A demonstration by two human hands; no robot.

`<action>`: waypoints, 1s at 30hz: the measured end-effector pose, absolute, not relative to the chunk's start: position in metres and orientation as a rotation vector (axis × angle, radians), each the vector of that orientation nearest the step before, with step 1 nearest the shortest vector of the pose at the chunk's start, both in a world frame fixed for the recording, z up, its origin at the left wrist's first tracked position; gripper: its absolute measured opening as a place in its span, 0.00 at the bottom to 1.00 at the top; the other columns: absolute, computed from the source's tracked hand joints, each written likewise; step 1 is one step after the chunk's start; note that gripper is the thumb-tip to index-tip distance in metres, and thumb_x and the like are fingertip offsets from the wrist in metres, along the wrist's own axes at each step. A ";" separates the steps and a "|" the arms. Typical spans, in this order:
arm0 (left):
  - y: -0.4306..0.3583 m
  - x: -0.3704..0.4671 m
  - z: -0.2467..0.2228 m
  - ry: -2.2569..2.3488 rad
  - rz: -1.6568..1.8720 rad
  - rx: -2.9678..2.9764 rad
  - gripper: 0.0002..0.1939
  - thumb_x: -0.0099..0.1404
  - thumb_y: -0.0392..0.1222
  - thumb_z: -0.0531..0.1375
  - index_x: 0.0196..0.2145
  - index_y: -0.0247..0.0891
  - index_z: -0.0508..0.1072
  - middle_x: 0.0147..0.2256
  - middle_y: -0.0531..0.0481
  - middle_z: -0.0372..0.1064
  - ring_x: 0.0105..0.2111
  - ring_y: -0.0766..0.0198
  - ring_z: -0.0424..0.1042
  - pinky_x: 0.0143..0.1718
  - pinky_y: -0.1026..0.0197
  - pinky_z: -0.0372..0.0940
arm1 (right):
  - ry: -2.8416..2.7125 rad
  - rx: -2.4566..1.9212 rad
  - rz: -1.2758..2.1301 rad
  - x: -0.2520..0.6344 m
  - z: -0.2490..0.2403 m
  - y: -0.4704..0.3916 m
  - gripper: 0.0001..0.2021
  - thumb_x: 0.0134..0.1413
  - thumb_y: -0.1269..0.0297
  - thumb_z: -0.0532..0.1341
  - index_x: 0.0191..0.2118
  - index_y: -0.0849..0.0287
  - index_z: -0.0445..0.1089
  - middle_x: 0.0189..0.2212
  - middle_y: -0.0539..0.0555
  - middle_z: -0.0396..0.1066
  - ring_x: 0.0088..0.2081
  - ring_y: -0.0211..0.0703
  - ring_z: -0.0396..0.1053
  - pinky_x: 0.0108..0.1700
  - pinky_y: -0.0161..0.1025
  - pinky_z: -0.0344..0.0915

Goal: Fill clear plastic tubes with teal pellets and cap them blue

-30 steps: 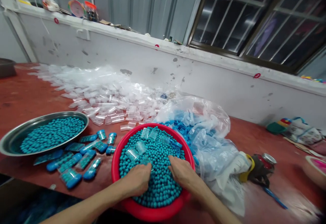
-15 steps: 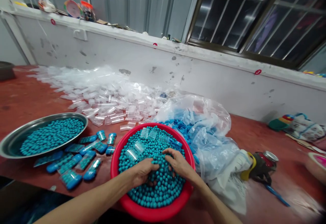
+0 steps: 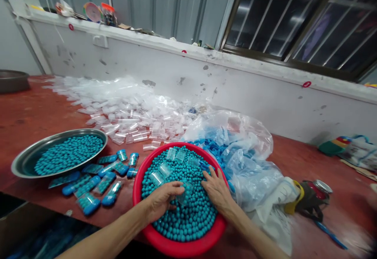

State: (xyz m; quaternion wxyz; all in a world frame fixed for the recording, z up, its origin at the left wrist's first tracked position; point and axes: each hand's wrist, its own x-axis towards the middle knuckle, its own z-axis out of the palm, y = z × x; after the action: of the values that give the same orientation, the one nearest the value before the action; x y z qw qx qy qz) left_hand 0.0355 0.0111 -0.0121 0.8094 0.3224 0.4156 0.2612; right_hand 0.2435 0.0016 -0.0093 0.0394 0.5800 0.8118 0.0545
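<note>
A red basin (image 3: 138, 188) full of small teal beads (image 3: 188, 223) stands in front of me. My left hand (image 3: 165, 199) is closed over the beads, its thumb and fingers on a clear flat plastic case (image 3: 185, 194) that appears to have beads in it. At the basin's right side, my right hand (image 3: 217, 190) lies with fingers spread on the beads, near a blue piece (image 3: 205, 165). Several clear cases (image 3: 165, 169) lie on top of the beads toward the back and left.
Left of the basin, blue-capped cases filled with beads (image 3: 105, 182) lie beside a steel dish (image 3: 22, 168) of beads. Empty clear cases (image 3: 126, 113) are heaped behind. A plastic bag (image 3: 250, 164) with blue caps (image 3: 210, 147) sits at the right, near a red jar (image 3: 321, 190).
My right hand has moved right and away from my left, its fingers spreading. A clear case now shows at my left fingertips. The whole view has shifted slightly.
</note>
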 end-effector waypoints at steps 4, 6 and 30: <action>0.008 0.033 -0.011 0.802 0.579 0.712 0.18 0.50 0.43 0.61 0.38 0.39 0.62 0.33 0.53 0.66 0.30 0.66 0.66 0.28 0.64 0.56 | 2.450 1.733 0.173 0.241 -0.007 0.000 0.14 0.58 0.72 0.47 0.38 0.55 0.69 0.46 0.55 0.65 0.54 0.57 0.51 0.51 0.58 0.45; 0.004 0.031 -0.008 0.722 0.532 0.688 0.15 0.53 0.45 0.59 0.36 0.40 0.60 0.34 0.52 0.66 0.32 0.63 0.68 0.27 0.63 0.57 | 2.432 1.757 0.164 0.242 0.000 -0.001 0.14 0.58 0.72 0.47 0.40 0.53 0.68 0.44 0.54 0.65 0.51 0.55 0.55 0.47 0.52 0.53; -0.002 0.042 -0.013 0.734 0.698 1.023 0.17 0.53 0.50 0.59 0.33 0.36 0.59 0.24 0.54 0.67 0.22 0.69 0.68 0.19 0.70 0.53 | 3.014 1.941 -0.945 0.216 0.023 -0.015 0.12 0.55 0.65 0.53 0.43 0.58 0.67 0.34 0.53 0.70 0.37 0.42 0.66 0.40 0.37 0.61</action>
State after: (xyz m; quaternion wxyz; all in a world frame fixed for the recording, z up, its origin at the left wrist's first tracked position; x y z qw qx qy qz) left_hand 0.0417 -0.0016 -0.0132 0.7518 0.4686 0.3360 0.3198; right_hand 0.2155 -0.0155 0.0234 -0.2790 0.5028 0.7807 -0.2448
